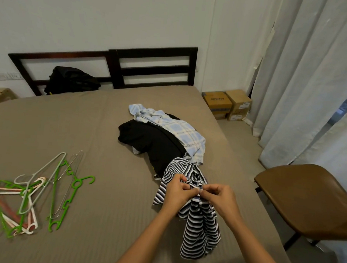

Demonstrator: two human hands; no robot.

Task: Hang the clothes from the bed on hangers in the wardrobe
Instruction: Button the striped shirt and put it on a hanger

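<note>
The bed (88,127) stretches out on every side of the grip but the right, where a brown chair (305,198) stands close by. Just beyond the grip lies the rest of the pile: a black garment (154,142) with a pale checked shirt (180,129) draped over its far side.

The striped shirt (199,233) runs lengthwise from that pile, up through the grip and down toward the person, its loose end trailing on the sheet below the hands. The heap of hangers (34,192) lies well off to the left of the grip, on the left hand's side and apart from the clothes.

Both hands pinch a gathered bit of the striped cloth at its top. The left hand (175,193) and right hand (219,200) sit almost knuckle to knuckle, fingers curled tight on the fabric. It looks as if the person is finding the collar or an opening. The next reach would likely go leftward across the body, so the left hand is better placed to fetch a hanger. The wardrobe is out of view.
</note>
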